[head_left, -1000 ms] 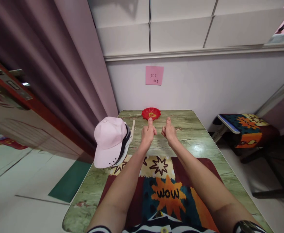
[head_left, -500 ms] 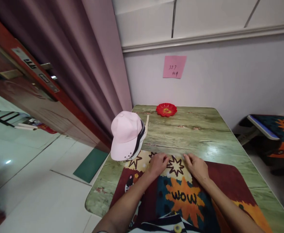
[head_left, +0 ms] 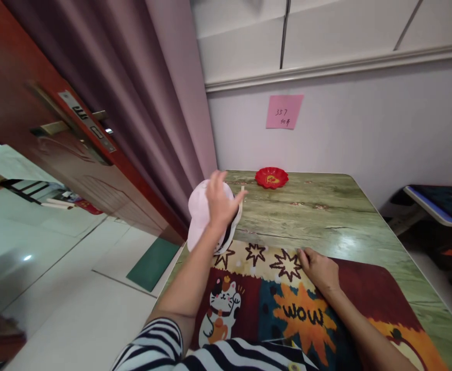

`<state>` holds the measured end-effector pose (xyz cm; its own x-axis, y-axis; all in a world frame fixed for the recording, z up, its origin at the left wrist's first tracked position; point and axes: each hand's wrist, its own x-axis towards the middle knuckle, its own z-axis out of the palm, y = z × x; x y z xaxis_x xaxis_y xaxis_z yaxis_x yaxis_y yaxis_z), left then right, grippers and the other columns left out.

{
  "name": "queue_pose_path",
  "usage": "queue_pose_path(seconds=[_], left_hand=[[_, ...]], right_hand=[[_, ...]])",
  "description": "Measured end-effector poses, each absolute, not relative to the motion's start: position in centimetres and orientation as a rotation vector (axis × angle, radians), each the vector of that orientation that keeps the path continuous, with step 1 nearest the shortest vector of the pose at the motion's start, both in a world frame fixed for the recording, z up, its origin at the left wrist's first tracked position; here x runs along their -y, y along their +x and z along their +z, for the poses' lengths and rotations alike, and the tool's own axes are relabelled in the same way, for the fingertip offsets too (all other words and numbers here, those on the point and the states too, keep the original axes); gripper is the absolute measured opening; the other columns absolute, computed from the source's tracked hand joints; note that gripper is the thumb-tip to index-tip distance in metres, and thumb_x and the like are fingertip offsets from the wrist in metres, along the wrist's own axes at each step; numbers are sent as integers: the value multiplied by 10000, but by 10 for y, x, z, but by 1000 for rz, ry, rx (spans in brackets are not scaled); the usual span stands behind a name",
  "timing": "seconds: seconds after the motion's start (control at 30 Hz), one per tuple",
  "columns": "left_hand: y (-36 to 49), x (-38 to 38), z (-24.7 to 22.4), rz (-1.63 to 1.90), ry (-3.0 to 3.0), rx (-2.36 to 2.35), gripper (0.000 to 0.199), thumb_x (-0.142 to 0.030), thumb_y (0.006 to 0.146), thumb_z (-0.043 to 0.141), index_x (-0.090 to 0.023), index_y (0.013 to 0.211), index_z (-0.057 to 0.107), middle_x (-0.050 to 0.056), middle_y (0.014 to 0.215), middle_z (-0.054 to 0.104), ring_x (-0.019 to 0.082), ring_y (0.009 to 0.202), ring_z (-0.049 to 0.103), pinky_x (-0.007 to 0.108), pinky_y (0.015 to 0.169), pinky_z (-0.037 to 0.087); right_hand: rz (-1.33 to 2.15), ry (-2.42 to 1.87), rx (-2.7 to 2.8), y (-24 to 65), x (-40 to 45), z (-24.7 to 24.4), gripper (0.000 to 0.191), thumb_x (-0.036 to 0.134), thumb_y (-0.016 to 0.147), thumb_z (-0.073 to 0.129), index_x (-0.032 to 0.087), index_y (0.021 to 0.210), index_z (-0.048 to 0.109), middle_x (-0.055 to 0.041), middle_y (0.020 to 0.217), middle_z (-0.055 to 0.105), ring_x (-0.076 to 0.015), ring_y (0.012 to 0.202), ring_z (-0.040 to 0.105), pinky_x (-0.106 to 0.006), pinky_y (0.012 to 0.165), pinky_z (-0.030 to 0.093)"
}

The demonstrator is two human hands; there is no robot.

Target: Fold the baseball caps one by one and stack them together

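A stack of caps (head_left: 198, 214) stands at the left side of the table, a pale pink one on top with dark and white edges showing beneath. My left hand (head_left: 218, 203) is over the top cap with its fingers spread; whether it touches the cap I cannot tell. My right hand (head_left: 320, 269) rests at the far edge of a colourful printed mat (head_left: 359, 288), its fingers curled in and no object visible in them. The mat shows a cartoon cat, star shapes and the word WOW.
A red scalloped dish (head_left: 271, 178) sits at the back of the green wood-grain table (head_left: 303, 206). Left of the table are a purple curtain (head_left: 171, 93) and a wooden door (head_left: 55, 139). A pink note (head_left: 285, 112) is on the wall. Another table (head_left: 434, 206) stands at the right.
My left hand has lifted off the mat, moved left and up to the caps, and opened. My right hand stays on the mat. The view has shifted slightly.
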<state>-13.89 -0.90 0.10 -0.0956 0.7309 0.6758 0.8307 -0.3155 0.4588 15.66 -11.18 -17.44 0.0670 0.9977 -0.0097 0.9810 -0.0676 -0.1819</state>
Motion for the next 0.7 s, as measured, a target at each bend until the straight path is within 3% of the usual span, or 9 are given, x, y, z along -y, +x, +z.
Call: queue_pose_path(seconds=[0.07, 0.17, 0.23, 0.37, 0.57, 0.7], left_hand=[[-165, -8, 17, -1270, -1740, 2070, 952, -581, 707, 793, -185, 1474, 390, 219, 1590, 335, 374, 1497, 281, 553, 1186, 281], [-194, -17, 8, -1097, -1552, 2528, 1121, -644, 621, 812, -184, 1518, 318, 257, 1599, 289, 437, 1472, 298, 632, 1112, 335], [-204, -19, -8, -1069, -1534, 2660, 1045, -630, 630, 801, -194, 1482, 382, 245, 1529, 407, 436, 1403, 405, 614, 1065, 396], [-213, -20, -26, -1158, -1545, 2520, 670, -479, 737, 744, -184, 1310, 563, 183, 1307, 611, 356, 1237, 570, 474, 1028, 458], [-217, -8, -28, -1510, -1524, 2201, 427, -362, 774, 714, -180, 1157, 663, 116, 1170, 677, 279, 1087, 631, 386, 1001, 469], [-217, 2, -26, -1785, -1504, 2024, 364, -353, 761, 738, -187, 1082, 699, 93, 1187, 685, 251, 1105, 630, 360, 1020, 461]], right_hand=[[211, -2208, 2050, 156, 112, -172, 466, 514, 1027, 357, 236, 867, 695, -66, 844, 770, -196, 694, 690, -276, 544, 210], [221, -2216, 2041, 156, 113, -170, 467, 517, 1026, 358, 237, 873, 699, -65, 840, 769, -186, 681, 680, -273, 547, 213], [226, -2205, 2039, 157, 113, -170, 463, 518, 1023, 367, 233, 870, 699, -67, 843, 769, -185, 681, 679, -274, 549, 210], [213, -2174, 2037, 160, 114, -173, 448, 506, 1018, 391, 222, 855, 696, -69, 852, 765, -177, 669, 667, -276, 543, 201], [204, -2130, 2036, 164, 115, -177, 439, 499, 1012, 411, 214, 811, 678, -65, 822, 754, -161, 618, 631, -273, 536, 190], [182, -2114, 2029, 165, 116, -179, 427, 506, 1004, 422, 217, 804, 665, -64, 803, 751, -161, 598, 619, -273, 535, 182]])
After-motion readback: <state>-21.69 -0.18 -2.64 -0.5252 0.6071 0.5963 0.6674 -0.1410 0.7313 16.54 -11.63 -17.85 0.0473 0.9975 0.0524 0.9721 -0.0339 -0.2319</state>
